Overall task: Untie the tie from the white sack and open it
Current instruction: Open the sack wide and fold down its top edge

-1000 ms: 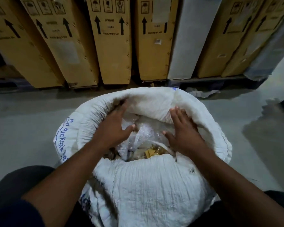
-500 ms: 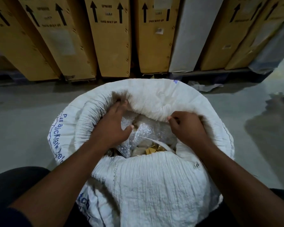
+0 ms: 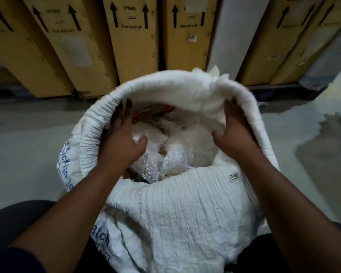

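White sack (image 3: 185,217), seen upright on the grey floor (image 3: 24,154) between the person's knees, with its mouth pulled wide and its far rim raised. The left hand (image 3: 120,142) is laid inside against the left wall with fingers spread, while the right hand (image 3: 236,134) is clamped on a gathered fold of the far-right rim. Clear plastic bags (image 3: 165,150) are exposed inside; yellow cardboard cartons (image 3: 132,40) with upward arrows are ranged behind.
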Demonstrator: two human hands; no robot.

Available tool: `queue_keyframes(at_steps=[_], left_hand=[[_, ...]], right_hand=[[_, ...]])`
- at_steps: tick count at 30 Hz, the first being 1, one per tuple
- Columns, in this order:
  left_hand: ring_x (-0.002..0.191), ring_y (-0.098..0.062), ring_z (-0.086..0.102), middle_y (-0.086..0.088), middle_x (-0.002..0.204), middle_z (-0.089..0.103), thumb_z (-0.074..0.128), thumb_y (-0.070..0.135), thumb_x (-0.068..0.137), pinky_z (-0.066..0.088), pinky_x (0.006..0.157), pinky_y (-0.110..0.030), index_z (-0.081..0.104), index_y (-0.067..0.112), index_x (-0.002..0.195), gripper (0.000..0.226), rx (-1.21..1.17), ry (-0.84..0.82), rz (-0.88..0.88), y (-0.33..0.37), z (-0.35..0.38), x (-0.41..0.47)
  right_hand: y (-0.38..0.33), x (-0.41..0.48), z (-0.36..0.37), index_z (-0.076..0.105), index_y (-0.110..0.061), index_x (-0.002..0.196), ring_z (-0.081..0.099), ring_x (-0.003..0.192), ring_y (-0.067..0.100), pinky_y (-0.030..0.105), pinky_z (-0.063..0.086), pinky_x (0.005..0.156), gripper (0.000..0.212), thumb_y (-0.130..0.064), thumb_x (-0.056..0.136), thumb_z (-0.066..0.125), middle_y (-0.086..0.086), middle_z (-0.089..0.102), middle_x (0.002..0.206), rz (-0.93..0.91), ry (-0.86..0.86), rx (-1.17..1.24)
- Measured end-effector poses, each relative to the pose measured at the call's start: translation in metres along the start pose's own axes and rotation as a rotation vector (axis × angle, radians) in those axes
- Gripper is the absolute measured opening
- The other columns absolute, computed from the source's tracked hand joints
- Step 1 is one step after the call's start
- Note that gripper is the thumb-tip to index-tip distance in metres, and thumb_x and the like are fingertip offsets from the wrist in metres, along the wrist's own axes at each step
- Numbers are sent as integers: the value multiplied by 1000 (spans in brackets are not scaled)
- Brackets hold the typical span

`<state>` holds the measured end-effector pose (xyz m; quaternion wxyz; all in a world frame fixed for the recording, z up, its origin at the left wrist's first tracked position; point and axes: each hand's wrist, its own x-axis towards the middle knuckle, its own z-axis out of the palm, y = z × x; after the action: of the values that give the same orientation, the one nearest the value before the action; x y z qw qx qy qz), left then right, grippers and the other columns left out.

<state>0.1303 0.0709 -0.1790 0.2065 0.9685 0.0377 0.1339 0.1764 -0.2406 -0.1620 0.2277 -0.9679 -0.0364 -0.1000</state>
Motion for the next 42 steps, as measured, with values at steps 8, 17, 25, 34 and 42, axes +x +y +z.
queue_keyframes(at_steps=[8,17,25,34,42], left_hand=[[158,-27,25,0,177,6,63,67,89,34,123,-49,10,25,169,104,64,-319,69,11,18,-23],[154,-21,36,-1,170,34,51,59,91,38,121,-50,31,23,164,84,-16,-231,230,31,6,-19],[163,-26,10,0,178,-2,50,80,79,23,128,-54,-3,30,168,115,33,-221,150,8,-2,-8],[163,-28,3,3,176,-14,55,82,79,16,130,-52,-5,33,168,118,59,-247,206,21,9,-22],[163,-27,1,4,175,-20,43,94,66,10,129,-52,-11,36,166,128,113,-314,224,21,17,-25]], right_hand=[[-10,-27,21,14,-21,166,10,160,25,42,22,126,99,-54,89,67,5,6,175,-52,-370,-111],[-23,-47,-2,51,-23,146,60,123,20,36,52,95,59,-42,92,65,-3,57,139,-245,-137,1],[5,-26,-12,10,-26,167,8,160,13,40,16,130,103,-46,88,74,-2,11,175,-75,-178,102],[-26,-48,-14,-19,-52,156,-3,161,19,42,17,126,136,-75,66,81,-9,-13,174,-276,-540,20],[-52,-79,-28,6,-34,166,-4,161,19,42,2,130,112,-52,83,79,1,-2,175,-423,-789,-182]])
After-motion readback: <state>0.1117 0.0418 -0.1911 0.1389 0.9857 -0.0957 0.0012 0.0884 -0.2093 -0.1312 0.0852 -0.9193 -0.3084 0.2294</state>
